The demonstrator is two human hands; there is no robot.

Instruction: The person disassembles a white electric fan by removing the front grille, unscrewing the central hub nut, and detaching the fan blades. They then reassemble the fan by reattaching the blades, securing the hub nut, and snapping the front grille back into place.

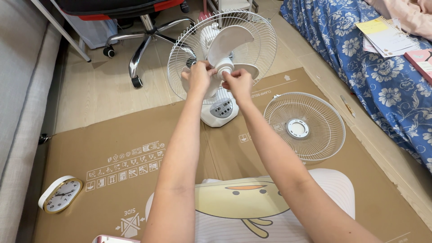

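A white table fan stands on flattened cardboard (135,148), its rear wire guard (261,40) fitted and its white blades (231,40) exposed. My left hand (199,75) and my right hand (237,82) both pinch the small white cap (224,68) at the blade hub, one on each side. The fan's base with a grey control panel (221,109) sits just below my hands. The detached front wire guard (304,126) lies flat on the cardboard to the right of my right forearm.
A round white clock (60,194) lies at the cardboard's left edge. An office chair base (144,36) stands behind the fan. A blue floral bedspread (378,67) with papers runs along the right. A grey sofa (22,90) lines the left.
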